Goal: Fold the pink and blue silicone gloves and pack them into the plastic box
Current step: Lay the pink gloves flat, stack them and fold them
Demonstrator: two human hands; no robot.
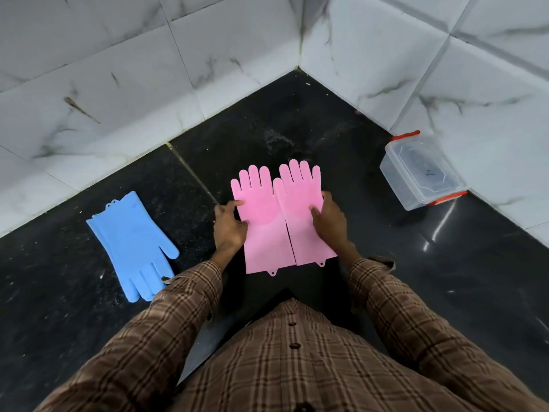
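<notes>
Two pink gloves: a pair of flat pink silicone gloves lay side by side on the counter, the left pink glove (261, 221) and the right pink glove (300, 209), fingers pointing toward the corner, inner edges touching, a small hanging tab on each cuff.
Left hand: the left hand (230, 227) rested at the outer edge of the left pink glove, its fingertips on the palm area, fingers loosely bent; whether they pinched the edge I could not tell.
Right hand: the right hand (328, 217) lay on the right pink glove's outer side, fingers fairly straight and pressing down, thumb at the edge.
Blue gloves: the blue silicone gloves (133, 248) lay stacked well apart to the left, fingers pointing toward the person, tips near the brown checked sleeve (184, 295).
Box: a clear plastic box (421, 171) with red clips stood to the right against the wall, lid on.
Surface: a black polished stone counter (386, 263), speckled and dusty.
Room: white marble-patterned wall tiles (148, 69) met in a corner.
</notes>
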